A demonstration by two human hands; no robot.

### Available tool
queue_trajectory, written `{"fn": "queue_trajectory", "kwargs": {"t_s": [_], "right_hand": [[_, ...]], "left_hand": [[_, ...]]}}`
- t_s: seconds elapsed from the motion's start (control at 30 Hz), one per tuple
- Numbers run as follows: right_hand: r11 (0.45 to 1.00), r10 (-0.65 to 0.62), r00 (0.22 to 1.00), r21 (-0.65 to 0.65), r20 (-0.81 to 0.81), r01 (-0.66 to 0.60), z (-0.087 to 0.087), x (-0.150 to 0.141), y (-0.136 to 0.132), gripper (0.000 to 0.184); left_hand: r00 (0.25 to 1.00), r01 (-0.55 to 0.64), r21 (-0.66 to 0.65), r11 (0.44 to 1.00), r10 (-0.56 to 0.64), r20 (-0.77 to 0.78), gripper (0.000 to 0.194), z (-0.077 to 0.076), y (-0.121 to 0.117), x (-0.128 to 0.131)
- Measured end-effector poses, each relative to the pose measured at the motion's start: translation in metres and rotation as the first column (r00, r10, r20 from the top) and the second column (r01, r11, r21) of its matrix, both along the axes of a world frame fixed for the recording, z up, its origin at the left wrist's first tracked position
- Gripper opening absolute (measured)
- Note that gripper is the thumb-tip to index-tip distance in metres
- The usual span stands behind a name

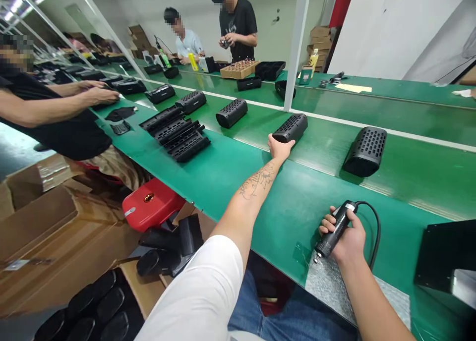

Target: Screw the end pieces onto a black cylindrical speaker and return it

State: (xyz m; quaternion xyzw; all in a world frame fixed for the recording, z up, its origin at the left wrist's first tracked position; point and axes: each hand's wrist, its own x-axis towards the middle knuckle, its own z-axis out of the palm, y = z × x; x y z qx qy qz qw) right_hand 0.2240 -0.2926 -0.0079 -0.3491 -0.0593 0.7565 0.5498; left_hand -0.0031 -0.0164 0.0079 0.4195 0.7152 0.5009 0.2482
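Observation:
My left hand [280, 148] rests on the near end of a black perforated housing [292, 128], which lies on the green conveyor belt [297, 217]. My right hand [347, 234] grips a black electric screwdriver [336, 228] with its bit pointing down and left. A black cord [376, 232] curves away from the tool's top end. A speckled grey mat [334, 286] lies on the belt below my right hand. Another perforated housing [365, 151] stands further right, out of reach of my fingers.
Several housings and a stack of black ribbed parts [174, 134] lie along the belt. A co-worker's hands [98, 93] work at left. Two people stand beyond. A red case [150, 204], cardboard boxes [48, 232] and black moulded parts [171, 247] sit below the belt's edge.

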Motion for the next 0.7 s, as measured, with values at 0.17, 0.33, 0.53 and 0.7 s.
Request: {"fn": "queue_trajectory", "kwargs": {"t_s": [0.17,0.33,0.53,0.7], "right_hand": [[0.975,0.105,0.994,0.196,-0.003,-0.103,0.030,0.006,-0.017,0.049],[0.909,-0.044,0.998,0.416,0.044,0.021,0.068,0.026,-0.050,0.062],[0.911,-0.214,0.949,0.398,0.231,0.108,0.120,0.076,-0.126,0.057],[0.664,-0.727,0.593,0.573,0.347,0.480,0.163,0.123,-0.151,0.049]], "left_hand": [[0.986,0.160,0.127,0.979,-0.153,-0.064,0.112,0.009,-0.105,-0.030],[0.894,0.445,0.193,0.875,-0.420,-0.158,0.120,-0.009,-0.251,-0.056],[0.668,0.741,0.231,0.631,-0.656,-0.351,0.112,-0.024,-0.345,-0.036],[0.586,0.810,0.246,0.532,-0.745,-0.320,0.118,-0.027,-0.360,0.003]]}}
